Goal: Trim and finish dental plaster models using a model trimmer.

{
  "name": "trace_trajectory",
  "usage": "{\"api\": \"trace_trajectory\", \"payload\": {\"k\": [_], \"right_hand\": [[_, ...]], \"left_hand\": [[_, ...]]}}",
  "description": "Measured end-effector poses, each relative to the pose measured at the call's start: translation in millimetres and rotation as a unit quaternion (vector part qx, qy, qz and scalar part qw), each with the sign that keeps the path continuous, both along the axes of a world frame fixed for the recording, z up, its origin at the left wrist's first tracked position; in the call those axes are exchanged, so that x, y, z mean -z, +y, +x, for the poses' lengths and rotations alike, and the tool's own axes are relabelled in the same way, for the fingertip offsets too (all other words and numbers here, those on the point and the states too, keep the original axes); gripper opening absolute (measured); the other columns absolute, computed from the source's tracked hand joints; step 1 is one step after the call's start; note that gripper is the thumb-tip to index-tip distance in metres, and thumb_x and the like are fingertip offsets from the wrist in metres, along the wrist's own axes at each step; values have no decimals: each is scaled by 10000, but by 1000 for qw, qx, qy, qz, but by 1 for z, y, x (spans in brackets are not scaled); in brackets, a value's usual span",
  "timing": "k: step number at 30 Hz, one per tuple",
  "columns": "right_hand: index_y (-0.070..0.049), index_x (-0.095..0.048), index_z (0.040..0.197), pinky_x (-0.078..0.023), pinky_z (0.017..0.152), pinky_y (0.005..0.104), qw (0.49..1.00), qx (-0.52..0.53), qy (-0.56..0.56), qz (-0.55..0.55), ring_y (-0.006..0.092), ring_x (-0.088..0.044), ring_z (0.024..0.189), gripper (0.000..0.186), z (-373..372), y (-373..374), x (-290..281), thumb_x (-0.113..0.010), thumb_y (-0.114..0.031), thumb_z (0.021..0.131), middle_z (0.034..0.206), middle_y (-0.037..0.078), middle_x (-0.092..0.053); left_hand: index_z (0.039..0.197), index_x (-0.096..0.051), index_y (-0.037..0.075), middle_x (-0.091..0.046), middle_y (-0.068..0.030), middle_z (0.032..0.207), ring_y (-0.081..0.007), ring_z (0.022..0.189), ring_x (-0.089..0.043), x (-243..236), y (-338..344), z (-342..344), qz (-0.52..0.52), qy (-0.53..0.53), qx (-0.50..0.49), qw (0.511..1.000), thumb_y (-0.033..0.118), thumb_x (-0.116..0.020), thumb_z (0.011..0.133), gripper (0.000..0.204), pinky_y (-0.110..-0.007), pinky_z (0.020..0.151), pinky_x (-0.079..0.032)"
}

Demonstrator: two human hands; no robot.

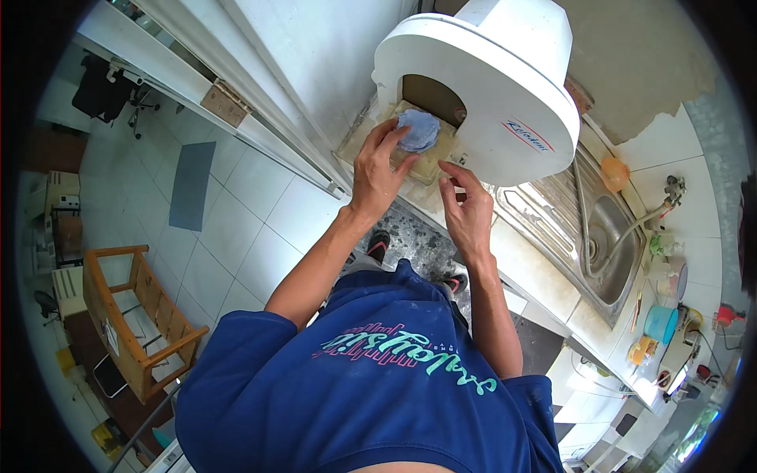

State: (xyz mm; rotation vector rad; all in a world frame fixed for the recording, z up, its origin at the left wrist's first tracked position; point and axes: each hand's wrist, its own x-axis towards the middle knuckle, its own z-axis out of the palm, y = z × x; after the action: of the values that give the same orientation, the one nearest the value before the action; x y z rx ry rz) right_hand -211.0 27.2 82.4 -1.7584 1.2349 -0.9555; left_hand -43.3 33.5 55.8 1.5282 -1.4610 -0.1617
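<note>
Seen from above, looking down past a person's blue printed T-shirt (371,386), two bare forearms reach up toward a large white appliance (489,87) standing on the table (536,268). Its rounded shell has a dark arched opening low in the front. Just below that opening lies a shallow, beige, stained tray (438,162), and on the tray sits a crumpled pale blue cloth (418,130).

Their left hand (378,169) rests on the tray's near edge with fingers curled, the fingertips pressing on the blue cloth. Their right hand (467,206) is just beside the tray's right corner, fingers loosely bent and pinched toward that corner; whether it actually grips anything cannot be told.

Right of the appliance, a stainless steel sink (611,252) is set into the table, with a curved tap over it and an orange object (614,172) nearby. To the left, on the pale tiled floor, stands a wooden rack (134,323).
</note>
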Motion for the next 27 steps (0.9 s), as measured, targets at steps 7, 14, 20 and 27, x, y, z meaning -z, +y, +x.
{"api": "trace_trajectory", "payload": {"k": [7,14,20,27], "right_hand": [[10,-560,1263,-515,697,325,997,39,68,-25,240,-600,860,427,39,-9,14,-586,-99,851,1200,158,-623],[25,-545,1273,-479,827,370,993,50,102,-16,267,-566,811,463,44,-13,12,-580,-120,835,1235,166,-601],[0,-550,1281,-497,726,359,989,36,132,-57,264,-573,756,447,40,-17,17,-574,-118,850,1113,184,-623],[-34,-555,1291,-516,654,355,982,37,160,-92,283,-586,762,430,40,-18,19,-566,-121,870,1116,164,-655]], "left_hand": [[1139,-607,16,-578,-187,1196,-361,1058,-589,2,-15,15,7,41,51,998,23,-767,706,462,-403,878,-507],[1109,-636,10,-608,-191,1152,-359,1031,-604,3,-20,13,-19,67,43,997,22,-767,703,427,-399,866,-512],[1100,-647,12,-621,-202,1142,-367,1013,-619,3,-24,14,-16,65,35,997,14,-760,705,411,-395,842,-522],[1102,-643,10,-622,-199,1147,-367,1014,-623,2,-27,15,-6,73,45,996,-3,-753,700,417,-394,832,-527]]}}
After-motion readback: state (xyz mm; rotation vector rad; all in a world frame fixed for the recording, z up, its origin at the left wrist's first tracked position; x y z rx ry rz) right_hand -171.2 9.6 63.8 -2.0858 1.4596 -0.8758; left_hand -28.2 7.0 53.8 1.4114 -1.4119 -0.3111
